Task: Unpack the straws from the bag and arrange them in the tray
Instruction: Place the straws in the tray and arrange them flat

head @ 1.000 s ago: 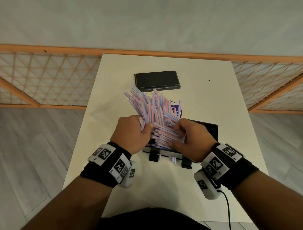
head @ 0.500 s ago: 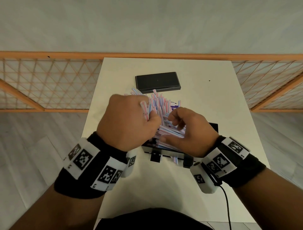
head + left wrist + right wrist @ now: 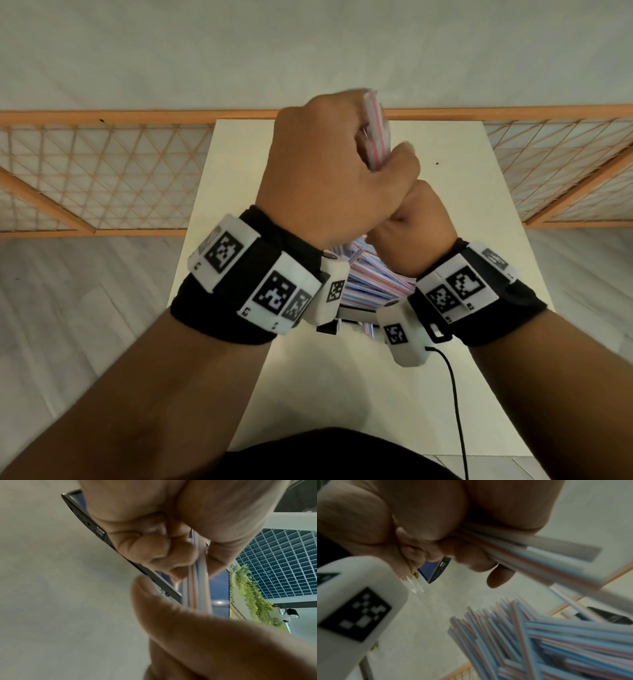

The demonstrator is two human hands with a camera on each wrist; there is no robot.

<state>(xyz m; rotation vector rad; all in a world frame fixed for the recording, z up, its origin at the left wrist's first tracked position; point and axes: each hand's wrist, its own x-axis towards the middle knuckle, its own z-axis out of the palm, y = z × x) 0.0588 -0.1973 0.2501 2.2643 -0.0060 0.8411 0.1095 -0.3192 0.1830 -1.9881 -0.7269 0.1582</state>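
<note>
Both fists up high over the table! The left hand has its fingers curled tight round a small bundle of straws, tips poking toward twelve o'clock. At its four o'clock, touching it, the right hand clamps the same bundle. Below the wrists, the heap of straws lies piled.

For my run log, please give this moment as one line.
left hand: grips straws | right hand: grips same straws | pile: below hands | tray: mostly hidden
</note>
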